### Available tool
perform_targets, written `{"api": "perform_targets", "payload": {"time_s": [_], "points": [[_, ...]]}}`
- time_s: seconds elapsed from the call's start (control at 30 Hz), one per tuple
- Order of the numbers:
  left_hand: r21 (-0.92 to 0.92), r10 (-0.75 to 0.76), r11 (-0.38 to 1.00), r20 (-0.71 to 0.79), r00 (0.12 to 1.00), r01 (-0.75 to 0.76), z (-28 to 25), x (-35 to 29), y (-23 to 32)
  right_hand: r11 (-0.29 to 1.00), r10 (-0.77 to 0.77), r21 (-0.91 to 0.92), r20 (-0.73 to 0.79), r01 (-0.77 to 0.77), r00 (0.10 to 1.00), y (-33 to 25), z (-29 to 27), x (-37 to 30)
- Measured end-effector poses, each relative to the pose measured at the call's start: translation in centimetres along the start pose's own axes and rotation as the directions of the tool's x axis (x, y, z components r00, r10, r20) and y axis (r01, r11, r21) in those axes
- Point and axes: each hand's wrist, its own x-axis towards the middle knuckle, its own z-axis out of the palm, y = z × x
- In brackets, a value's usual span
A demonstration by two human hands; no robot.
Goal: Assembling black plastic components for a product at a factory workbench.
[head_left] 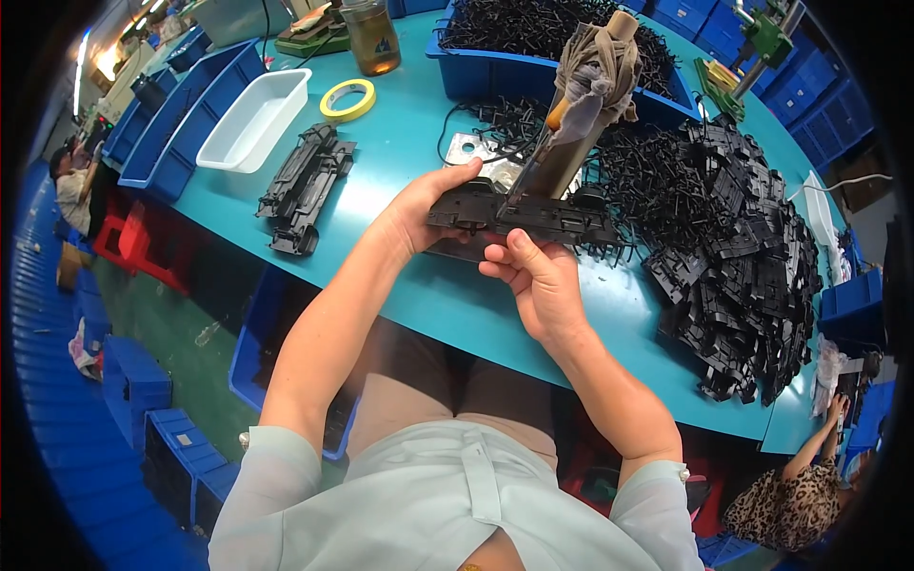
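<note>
Both hands (545, 284) clamped on a black part (562, 222), dark pieces (747, 271) heaped at right

A cloth-wrapped tool (596, 78) partly hides the blue bin (490, 72).

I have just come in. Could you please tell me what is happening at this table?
A person holds a long black part in the left hand, close to the lower end of a cloth-wrapped tool. The right hand is at its near edge, its grip unclear. Similar parts are piled to the right; small black pieces lie in a blue bin behind.
</note>
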Motion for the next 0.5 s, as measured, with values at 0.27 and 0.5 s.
{"api": "perform_targets", "payload": {"time_s": [0.27,0.5], "points": [[0.024,-0.016,1.0,0.0,1.0,0.016,-0.41,0.64,-0.21,1.0,-0.015,0.0,-0.005,0.015,1.0,-0.05,0.13,0.08],[0.034,-0.036,0.999,0.018,0.999,0.036,-0.64,0.92,-0.13,1.0,-0.016,0.001,-0.005,0.016,1.0,-0.05,0.17,0.13]]}}
